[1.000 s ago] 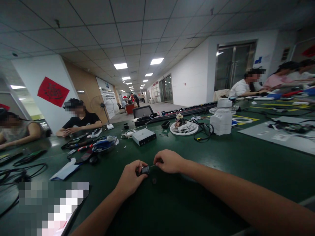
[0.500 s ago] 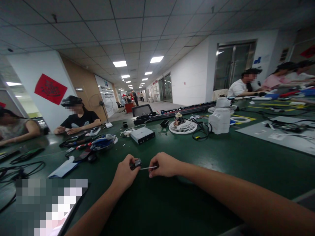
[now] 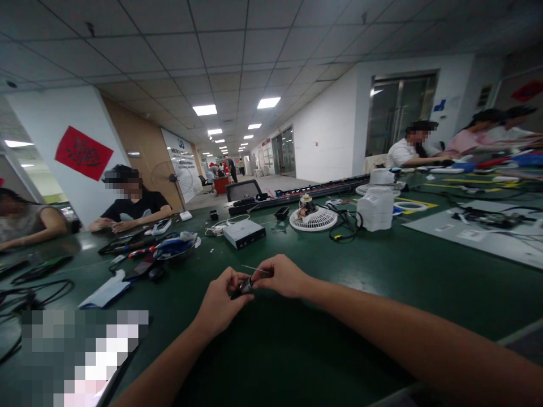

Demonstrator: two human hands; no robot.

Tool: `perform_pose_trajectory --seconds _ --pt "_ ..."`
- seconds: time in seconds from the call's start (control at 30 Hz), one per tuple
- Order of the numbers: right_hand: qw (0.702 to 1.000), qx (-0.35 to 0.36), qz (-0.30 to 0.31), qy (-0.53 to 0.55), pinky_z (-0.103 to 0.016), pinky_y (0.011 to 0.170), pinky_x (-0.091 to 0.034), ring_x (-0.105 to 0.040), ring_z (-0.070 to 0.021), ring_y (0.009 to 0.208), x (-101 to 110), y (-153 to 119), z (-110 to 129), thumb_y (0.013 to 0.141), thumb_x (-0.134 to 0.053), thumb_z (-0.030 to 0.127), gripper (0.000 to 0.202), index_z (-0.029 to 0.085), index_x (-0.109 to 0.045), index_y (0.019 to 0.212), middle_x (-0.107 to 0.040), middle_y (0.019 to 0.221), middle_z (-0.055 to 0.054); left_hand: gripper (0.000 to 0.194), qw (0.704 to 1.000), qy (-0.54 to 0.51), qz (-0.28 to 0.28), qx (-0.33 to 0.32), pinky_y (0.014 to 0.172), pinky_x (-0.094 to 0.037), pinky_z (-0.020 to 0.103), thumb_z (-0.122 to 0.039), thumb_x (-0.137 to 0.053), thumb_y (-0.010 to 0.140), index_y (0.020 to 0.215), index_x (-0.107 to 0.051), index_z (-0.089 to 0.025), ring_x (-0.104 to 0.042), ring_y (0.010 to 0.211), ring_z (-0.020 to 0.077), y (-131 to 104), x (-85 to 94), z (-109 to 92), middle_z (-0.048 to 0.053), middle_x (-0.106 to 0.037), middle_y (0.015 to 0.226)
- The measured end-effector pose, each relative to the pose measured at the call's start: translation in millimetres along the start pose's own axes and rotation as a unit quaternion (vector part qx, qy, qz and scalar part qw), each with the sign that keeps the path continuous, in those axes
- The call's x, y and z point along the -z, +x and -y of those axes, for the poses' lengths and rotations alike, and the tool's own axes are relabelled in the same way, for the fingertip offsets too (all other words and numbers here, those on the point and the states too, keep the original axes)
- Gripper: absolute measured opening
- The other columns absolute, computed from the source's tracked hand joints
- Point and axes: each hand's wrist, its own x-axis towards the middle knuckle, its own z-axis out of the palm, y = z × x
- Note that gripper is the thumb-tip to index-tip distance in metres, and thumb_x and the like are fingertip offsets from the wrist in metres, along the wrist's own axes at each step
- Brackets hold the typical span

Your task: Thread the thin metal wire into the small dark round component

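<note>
Over the green table [image 3: 322, 316], my left hand [image 3: 224, 297] is closed on a small dark object [image 3: 243, 287] with a greyish end. My right hand [image 3: 282, 276] pinches a thin metal rod [image 3: 255, 269], whose free end points left and slightly up, above the dark object. The right fingertips meet the near end of the dark object. What the small object is cannot be made out. Beyond the hands lies a silver and black box-shaped drive [image 3: 244, 233].
A white fan grille [image 3: 314, 219] with a motor, a white plastic housing [image 3: 376, 208] and black cables stand behind. Left are a blue cloth [image 3: 106, 289], a black mouse [image 3: 156, 273] and tools. A grey board [image 3: 479, 226] lies right. Several people sit around the table.
My hands have come together. The rod has swung from pointing at the dark object to lying above it, and the dark object has turned. The view has shifted slightly.
</note>
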Motion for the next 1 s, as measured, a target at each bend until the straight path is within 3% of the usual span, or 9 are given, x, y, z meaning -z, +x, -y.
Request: perform_pose_trajectory --seconds 0.2,0.4,0.53,0.67,0.83,1.0 --pt "0.998 0.028 -0.043 -0.038 -0.022 0.059 -0.040 -0.058 -0.0125 0.068 1.9 2.3 -3.3 0.069 -0.078 0.022 0.014 0.017 -0.076 0.082 -0.067 0.078 -0.001 0.034 0.999 -0.038 0.020 -0.010 0.085 -0.052 0.038 -0.015 -0.070 0.070 0.072 -0.037 -0.023 -0.066 0.102 0.0229 -0.8 1.0 -2.7 0.005 -0.073 0.104" --pt "1.000 -0.010 -0.001 0.009 -0.022 0.054 -0.038 -0.056 -0.0119 0.062 1.6 4.9 -12.3 0.073 -0.076 0.031 0.019 0.016 -0.075 0.084 -0.067 0.070 0.000 0.033 0.999 -0.028 0.027 -0.005 0.085 -0.051 0.037 -0.013 -0.069 0.069 0.070 -0.038 -0.023 -0.067 0.100 0.0228 -2.3 2.4 -12.4 0.004 -0.073 0.103" --pt "1.000 -0.008 0.004 0.019 -0.021 0.054 -0.038 -0.057 -0.0113 0.063 -1.4 4.9 -14.7 0.069 -0.078 0.029 0.020 0.015 -0.072 0.082 -0.066 0.071 0.001 0.031 0.999 -0.016 0.034 -0.018 0.083 -0.051 0.036 -0.013 -0.070 0.068 0.071 -0.041 -0.023 -0.068 0.097 0.0224 -3.3 1.5 -9.8 0.003 -0.074 0.100" --pt "0.997 -0.023 0.052 0.047 -0.020 0.053 -0.038 -0.056 -0.0103 0.062 -4.0 5.6 -16.2 0.067 -0.079 0.030 0.026 0.016 -0.067 0.085 -0.065 0.073 0.002 0.031 0.999 -0.018 0.046 -0.019 0.084 -0.051 0.035 -0.014 -0.069 0.069 0.071 -0.039 -0.023 -0.067 0.100 0.0226 -3.5 0.6 -5.8 0.004 -0.074 0.101" --pt "0.998 -0.049 0.022 0.042 -0.020 0.053 -0.038 -0.055 -0.0108 0.063 -5.2 7.1 -17.2 0.063 -0.082 0.032 0.031 0.015 -0.063 0.082 -0.064 0.074 0.002 0.034 0.998 -0.030 0.051 -0.031 0.086 -0.050 0.035 -0.013 -0.068 0.070 0.071 -0.036 -0.023 -0.066 0.103 0.0225 -3.1 0.3 -3.8 0.004 -0.073 0.104" --pt "0.996 -0.042 0.046 0.065 -0.022 0.057 -0.043 -0.059 -0.0126 0.069 -2.3 7.8 -16.2 0.069 -0.078 0.030 0.030 0.015 -0.062 0.089 -0.065 0.080 0.000 0.029 0.999 0.022 0.020 -0.023 0.081 -0.049 0.033 -0.018 -0.068 0.072 0.071 -0.040 -0.023 -0.066 0.094 0.0214 -1.3 0.0 -2.0 0.002 -0.073 0.096"
